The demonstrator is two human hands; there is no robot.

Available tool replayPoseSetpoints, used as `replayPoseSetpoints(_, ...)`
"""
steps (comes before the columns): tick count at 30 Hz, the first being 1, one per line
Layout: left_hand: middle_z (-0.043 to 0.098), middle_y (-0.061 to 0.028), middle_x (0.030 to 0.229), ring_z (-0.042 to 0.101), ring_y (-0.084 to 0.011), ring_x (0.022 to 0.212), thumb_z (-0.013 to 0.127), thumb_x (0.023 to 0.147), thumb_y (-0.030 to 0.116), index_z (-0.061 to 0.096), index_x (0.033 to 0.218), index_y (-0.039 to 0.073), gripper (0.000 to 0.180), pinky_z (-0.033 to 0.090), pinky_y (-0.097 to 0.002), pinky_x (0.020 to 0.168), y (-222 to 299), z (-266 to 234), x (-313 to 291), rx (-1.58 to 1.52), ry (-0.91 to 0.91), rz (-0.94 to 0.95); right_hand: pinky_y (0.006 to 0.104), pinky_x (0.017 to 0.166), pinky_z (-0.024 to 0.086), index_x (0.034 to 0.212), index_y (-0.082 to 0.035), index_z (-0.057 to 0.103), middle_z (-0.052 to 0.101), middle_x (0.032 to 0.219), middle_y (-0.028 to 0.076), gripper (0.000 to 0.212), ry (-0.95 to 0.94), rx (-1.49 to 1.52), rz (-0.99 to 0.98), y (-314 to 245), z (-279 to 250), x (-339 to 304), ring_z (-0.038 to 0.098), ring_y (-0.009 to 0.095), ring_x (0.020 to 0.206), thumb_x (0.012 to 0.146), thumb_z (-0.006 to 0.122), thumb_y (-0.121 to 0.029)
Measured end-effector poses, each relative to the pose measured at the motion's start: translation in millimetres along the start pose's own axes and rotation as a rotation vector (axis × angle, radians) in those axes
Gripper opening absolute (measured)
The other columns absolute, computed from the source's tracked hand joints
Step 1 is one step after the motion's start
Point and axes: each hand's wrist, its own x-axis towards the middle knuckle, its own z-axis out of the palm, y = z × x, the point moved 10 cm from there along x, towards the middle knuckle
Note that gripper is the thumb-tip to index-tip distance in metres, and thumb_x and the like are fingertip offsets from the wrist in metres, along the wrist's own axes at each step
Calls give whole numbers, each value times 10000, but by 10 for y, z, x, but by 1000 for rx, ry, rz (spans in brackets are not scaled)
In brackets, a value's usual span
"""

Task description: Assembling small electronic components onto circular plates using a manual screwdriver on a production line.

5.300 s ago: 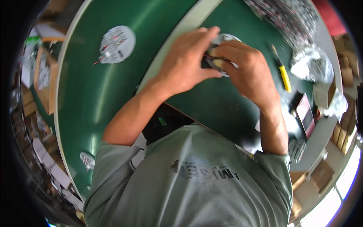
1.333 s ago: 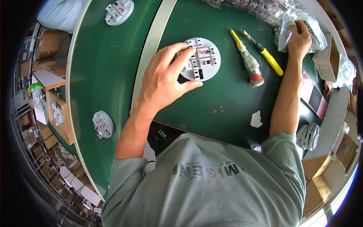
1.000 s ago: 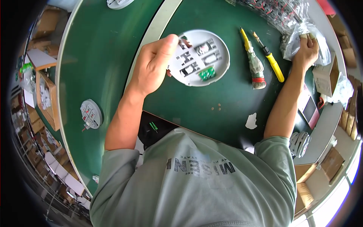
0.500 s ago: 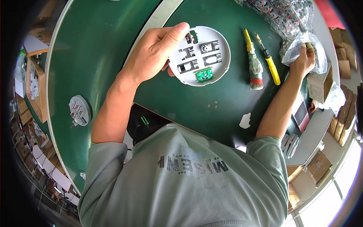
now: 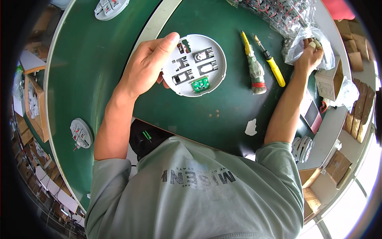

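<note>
Head view: left hand [image 5: 145, 67] grips white disc's [image 5: 195, 65] left edge.

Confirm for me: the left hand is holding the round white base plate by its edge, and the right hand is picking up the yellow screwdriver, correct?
Not quite. In the head view the right hand is in the clear plastic bag; the yellow screwdriver lies untouched on the green table. The left hand does hold the round white base plate by its edge.

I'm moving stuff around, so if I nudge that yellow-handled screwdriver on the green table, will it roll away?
The yellow-handled screwdriver looks slim and round, so it would probably roll sideways on the flat green table. It seems rigid and light. The taped tool beside it might stop it.
</note>
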Motion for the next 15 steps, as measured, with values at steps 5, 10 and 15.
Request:
replayPoseSetpoints(5,674,-4,667,603,-54,552,453,1153,536,708,866,43,625,441,-228,506,1,30,29,-30,33,32,381,873,670,1299,120,530,670,1213,204,297,18,-78,-22,-124,54,-84,750,278,975,1078,592,-68)
replayPoseSetpoints(10,666,-17,630,619,-73,510,455,1144,567,694,831,58,644,443,-229,459,-3,49,60,-67,46,57,320,838,638,1263,123,668,743,1107,142,308,-32,-48,-10,-75,26,-107,731,189,929,1045,690,-94)
replayPoseSetpoints(15,667,-15,632,622,-70,516,449,1145,571,694,837,56,648,447,-231,460,-17,39,95,-73,37,52,272,847,585,1213,84,745,777,1079,111,273,2,-113,53,-19,41,-106,719,153,930,997,764,-83)
